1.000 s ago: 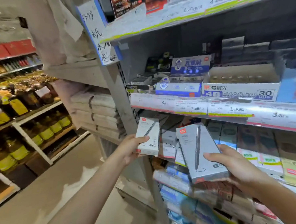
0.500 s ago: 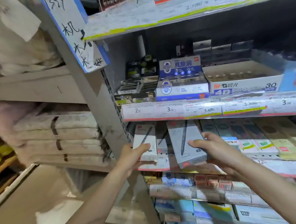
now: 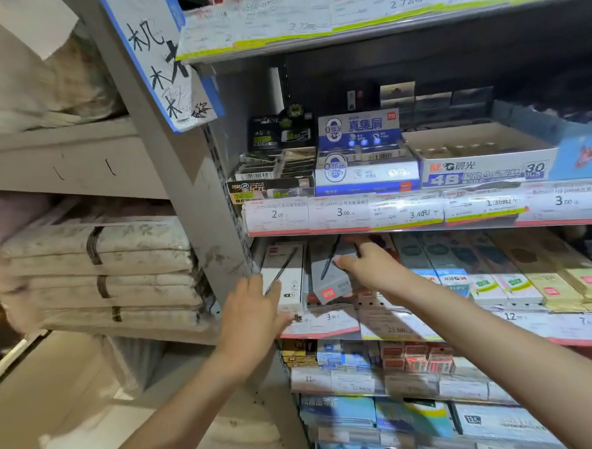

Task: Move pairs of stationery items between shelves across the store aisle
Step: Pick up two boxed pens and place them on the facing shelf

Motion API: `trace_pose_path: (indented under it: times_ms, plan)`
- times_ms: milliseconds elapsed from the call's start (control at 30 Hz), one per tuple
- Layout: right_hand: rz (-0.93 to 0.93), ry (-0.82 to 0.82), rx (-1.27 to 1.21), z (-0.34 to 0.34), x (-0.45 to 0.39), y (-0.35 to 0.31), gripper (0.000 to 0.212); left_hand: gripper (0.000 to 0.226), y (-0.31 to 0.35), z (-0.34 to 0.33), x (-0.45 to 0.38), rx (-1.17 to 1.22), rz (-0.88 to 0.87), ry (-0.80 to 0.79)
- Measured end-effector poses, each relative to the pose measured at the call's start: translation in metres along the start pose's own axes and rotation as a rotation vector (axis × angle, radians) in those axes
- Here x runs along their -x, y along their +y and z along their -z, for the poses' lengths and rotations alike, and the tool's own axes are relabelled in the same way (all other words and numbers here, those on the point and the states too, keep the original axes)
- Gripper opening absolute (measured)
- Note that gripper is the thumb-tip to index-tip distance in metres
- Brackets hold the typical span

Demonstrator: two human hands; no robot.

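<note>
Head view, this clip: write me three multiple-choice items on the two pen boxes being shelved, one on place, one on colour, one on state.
1. Where does the white pen box sit?
A. top shelf
B. far left of the shelf under the 2.00 and 3.00 price tags
C. the floor

2. What colour is the box beside it, under the right hand?
A. grey
B. yellow
C. green

3. What is the left hand doing?
A. hanging idle
B. gripping a bottle
C. touching the white pen box's near end

Key:
1 B, it stands against the shelf upright.
2 A, the grey pen box has a red corner logo.
3 C, its fingers meet the box front.
</note>
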State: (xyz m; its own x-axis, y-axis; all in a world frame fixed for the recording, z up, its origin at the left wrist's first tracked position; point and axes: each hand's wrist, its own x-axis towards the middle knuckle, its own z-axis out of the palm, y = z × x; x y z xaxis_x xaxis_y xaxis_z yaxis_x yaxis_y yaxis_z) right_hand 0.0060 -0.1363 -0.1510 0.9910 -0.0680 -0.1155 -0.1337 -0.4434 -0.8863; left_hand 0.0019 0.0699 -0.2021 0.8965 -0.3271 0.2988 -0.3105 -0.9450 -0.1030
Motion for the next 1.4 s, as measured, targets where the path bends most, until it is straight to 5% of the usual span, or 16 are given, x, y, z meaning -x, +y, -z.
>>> trace_pose_path:
  times_ms: [100, 200, 333, 567, 833, 1400]
  plan:
    - [0.007, -0.031, 0.129, -0.006, -0.003, -0.004, 0.047, 0.038, 0.004, -0.002, -0.01, -0.13, -0.149, 0.109]
    - [0.036, -0.141, 0.304, -0.007, 0.0, -0.008, 0.071, 0.046, 0.004, -0.01, -0.023, 0.017, -0.253, 0.035]
    - [0.144, -0.142, 0.564, -0.008, -0.002, -0.005, 0.066, 0.064, 0.0, -0.016, -0.029, 0.216, -0.256, -0.129]
    - [0.259, -0.03, 0.908, 0.001, -0.012, 0.002, 0.072, 0.06, 0.002, -0.011, -0.044, 0.183, -0.247, -0.217]
    - [0.313, -0.04, 0.714, 0.006, -0.014, 0.029, 0.071, 0.053, 0.014, -0.016, -0.046, 0.149, -0.172, -0.188]
    - [0.361, 0.14, 0.913, -0.008, -0.017, 0.046, 0.059, 0.052, 0.016, -0.021, -0.048, 0.032, -0.216, -0.132]
